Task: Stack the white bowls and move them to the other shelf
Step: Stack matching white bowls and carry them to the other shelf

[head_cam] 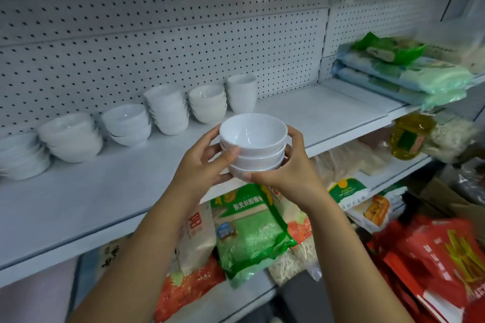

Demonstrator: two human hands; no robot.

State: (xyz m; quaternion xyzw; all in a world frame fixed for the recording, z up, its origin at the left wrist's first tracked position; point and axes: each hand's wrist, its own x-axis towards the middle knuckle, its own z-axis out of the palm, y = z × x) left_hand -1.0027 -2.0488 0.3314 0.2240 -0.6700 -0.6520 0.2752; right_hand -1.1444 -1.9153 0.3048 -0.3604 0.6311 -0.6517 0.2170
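A stack of three white bowls [253,143] is held in the air in front of the white shelf [110,199], just past its front edge. My left hand [203,165] grips the stack's left side, thumb on the middle bowl. My right hand [283,168] cups the right side and bottom. Along the back of the shelf stand more white bowl stacks: one at the far left [22,155], a wide one [70,136], another [127,123], a taller one [168,109], a cream one [208,102] and a stack of cups [241,92].
A pegboard wall [157,42] backs the shelf. Its right end [328,110] is bare. Bags of rice [404,71] lie on the adjoining shelf at right. Below are a green rice bag [249,233], an oil bottle [409,136] and red packages [433,265].
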